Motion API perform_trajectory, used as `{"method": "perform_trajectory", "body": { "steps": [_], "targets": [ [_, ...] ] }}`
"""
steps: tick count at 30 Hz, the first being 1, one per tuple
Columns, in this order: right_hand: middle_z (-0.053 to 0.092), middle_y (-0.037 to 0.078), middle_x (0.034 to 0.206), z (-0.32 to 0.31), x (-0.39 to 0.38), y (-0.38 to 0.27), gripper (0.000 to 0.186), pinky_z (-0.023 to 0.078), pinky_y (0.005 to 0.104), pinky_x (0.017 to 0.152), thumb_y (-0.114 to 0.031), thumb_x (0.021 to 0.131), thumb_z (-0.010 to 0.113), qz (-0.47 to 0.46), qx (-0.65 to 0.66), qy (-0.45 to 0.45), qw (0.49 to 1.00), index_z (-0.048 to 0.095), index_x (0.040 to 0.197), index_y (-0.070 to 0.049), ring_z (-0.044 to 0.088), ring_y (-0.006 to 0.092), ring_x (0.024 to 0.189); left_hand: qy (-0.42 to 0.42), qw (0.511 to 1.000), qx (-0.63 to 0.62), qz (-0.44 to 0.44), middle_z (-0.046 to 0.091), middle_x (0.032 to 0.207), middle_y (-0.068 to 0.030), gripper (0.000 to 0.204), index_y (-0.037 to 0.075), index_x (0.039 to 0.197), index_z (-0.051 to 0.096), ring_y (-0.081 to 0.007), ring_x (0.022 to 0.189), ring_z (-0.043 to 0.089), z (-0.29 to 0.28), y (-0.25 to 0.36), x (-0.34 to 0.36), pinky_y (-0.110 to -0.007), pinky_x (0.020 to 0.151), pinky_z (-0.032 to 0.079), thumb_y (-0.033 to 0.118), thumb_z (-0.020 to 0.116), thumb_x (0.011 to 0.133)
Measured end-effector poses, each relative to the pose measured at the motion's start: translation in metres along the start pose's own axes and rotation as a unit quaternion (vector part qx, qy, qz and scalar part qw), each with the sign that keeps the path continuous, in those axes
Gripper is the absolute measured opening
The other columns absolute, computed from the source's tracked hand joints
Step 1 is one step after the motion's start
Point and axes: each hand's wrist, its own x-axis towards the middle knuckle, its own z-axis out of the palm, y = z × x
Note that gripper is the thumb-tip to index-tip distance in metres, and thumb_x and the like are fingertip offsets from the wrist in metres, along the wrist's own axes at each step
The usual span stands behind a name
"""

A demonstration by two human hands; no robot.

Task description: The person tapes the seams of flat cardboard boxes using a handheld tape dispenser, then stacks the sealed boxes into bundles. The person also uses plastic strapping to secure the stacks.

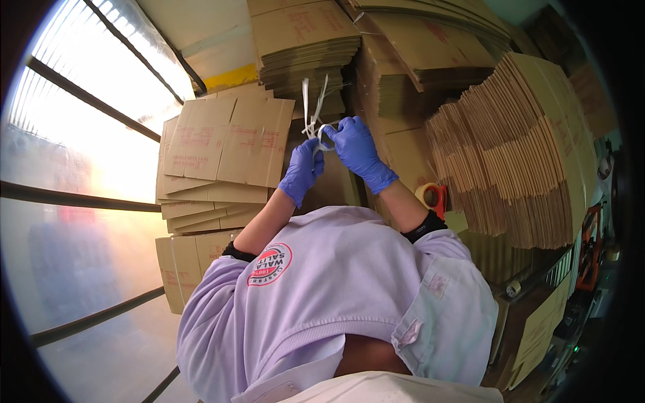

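In front of my chest, both hands wear blue gloves and work on a white plastic strap [311,127]. My left hand [302,171] is closed, pinching the strap low down, just under a small loop. To its right, my right hand [359,154] has its fingers bent round the loop's other side, gripping the strap. Two loose strap ends stick up above the fingers, away from me. Whether the strap is knotted is too small to tell.
Flattened cardboard boxes [228,141] lie piled on the left, with another stack [302,30] at the far side. A tall bundle of folded cartons [497,154] stands on the right. Near my right forearm is a red tape dispenser [440,199]. A translucent barred wall [87,235] runs along the left.
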Motion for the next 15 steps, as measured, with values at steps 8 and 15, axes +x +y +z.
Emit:
{"method": "perform_trajectory", "body": {
  "steps": [8,15],
  "targets": [
    [0.038,0.012,0.131,0.016,0.005,-0.019,0.028,0.029,0.0425,0.096,-0.020,0.074,0.064,-0.059,-0.046,0.053,0.996,0.064,0.102,-0.017,0.036,0.0324,0.118,-0.063,0.993,-0.071,-0.072,0.029,0.043,0.0031,0.025,0.007,0.075,0.052,-0.0083,0.033,0.027,-0.022,0.005,-0.018,-0.021,0.031,0.020,0.024,0.038,0.086],
    [0.045,0.010,0.128,0.016,0.001,-0.034,0.021,0.032,0.0378,0.097,-0.015,0.071,0.067,-0.005,0.198,-0.218,0.956,0.067,0.092,-0.014,0.038,0.0286,0.120,-0.167,0.962,0.201,-0.077,0.034,0.051,0.0068,0.029,0.003,0.090,0.059,-0.0024,0.038,0.024,-0.063,0.023,-0.040,-0.020,0.034,0.017,0.025,0.040,0.089]
  ]
}}
